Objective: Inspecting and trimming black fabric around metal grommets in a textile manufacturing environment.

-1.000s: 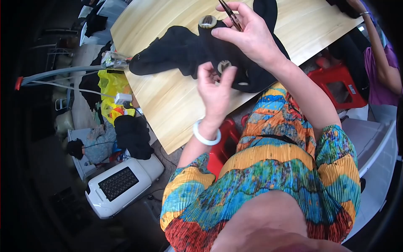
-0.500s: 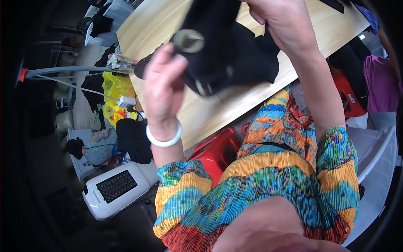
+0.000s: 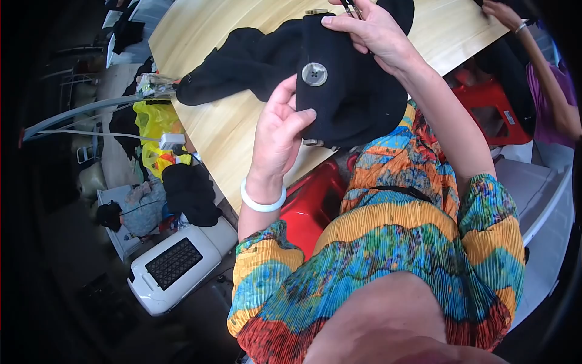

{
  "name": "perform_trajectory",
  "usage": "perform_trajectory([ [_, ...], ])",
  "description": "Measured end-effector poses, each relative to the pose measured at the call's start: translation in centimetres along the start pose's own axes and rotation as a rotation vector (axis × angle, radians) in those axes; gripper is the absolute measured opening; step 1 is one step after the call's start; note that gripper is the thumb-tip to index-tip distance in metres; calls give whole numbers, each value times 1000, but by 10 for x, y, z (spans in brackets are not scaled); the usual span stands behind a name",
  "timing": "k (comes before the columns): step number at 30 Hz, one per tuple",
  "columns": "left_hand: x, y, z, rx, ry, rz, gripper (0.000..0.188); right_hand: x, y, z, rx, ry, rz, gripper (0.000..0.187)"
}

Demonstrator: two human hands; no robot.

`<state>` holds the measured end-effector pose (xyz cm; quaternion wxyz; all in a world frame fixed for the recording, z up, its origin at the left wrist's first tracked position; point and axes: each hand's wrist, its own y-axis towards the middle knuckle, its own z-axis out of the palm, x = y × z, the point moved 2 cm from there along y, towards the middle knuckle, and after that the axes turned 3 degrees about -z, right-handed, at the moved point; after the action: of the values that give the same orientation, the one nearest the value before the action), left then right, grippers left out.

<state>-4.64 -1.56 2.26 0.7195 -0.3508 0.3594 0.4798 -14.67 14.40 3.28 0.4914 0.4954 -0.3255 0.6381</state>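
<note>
A black garment [image 3: 357,79] with large grey buttons is stretched between my hands over the table edge. One round button [image 3: 314,74] faces up on its front strip; others show edge-on above and below it. My left hand [image 3: 280,130] pinches the strip's left edge just below that button, thumb on top. At the garment's upper part, my right hand [image 3: 379,36] is closed on the cloth. A slim dark tool with narrow prongs [image 3: 350,7], seemingly thread snips, sticks out of its fingers, cut off by the frame's top edge. A sleeve-like length of the garment trails left across the wood.
Beneath the work is a pale wooden table [image 3: 212,130]. Red stools [image 3: 312,203] stand below it and to the right. A yellow bag [image 3: 151,124], a white adapter [image 3: 172,142] and a white-lidded box [image 3: 176,267] are left. Another person's arm [image 3: 555,91] reaches in at far right.
The blurred, bunched garment is now spread and held steadier, its button facing up. My left hand moved right and took hold of the strip's edge. The other person's hand came onto the table.
</note>
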Motion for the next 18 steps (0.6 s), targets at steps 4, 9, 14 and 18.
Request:
perform_trajectory([
  [4, 2, 0, 2, -104, 166, 151, 45, 3, -5, 4, -37, 53, -25, 33],
  [9, 4, 2, -6, -170, 94, 114, 33, 4, -16, 5, -265, -606, -231, 36],
  [14, 4, 4, -2, -148, 161, 140, 32, 4, -35, 16, 72, -368, -367, 42],
  [18, 3, 7, 7, -158, 341, 260, 32, 5, -40, 26, 90, -640, -386, 46],
])
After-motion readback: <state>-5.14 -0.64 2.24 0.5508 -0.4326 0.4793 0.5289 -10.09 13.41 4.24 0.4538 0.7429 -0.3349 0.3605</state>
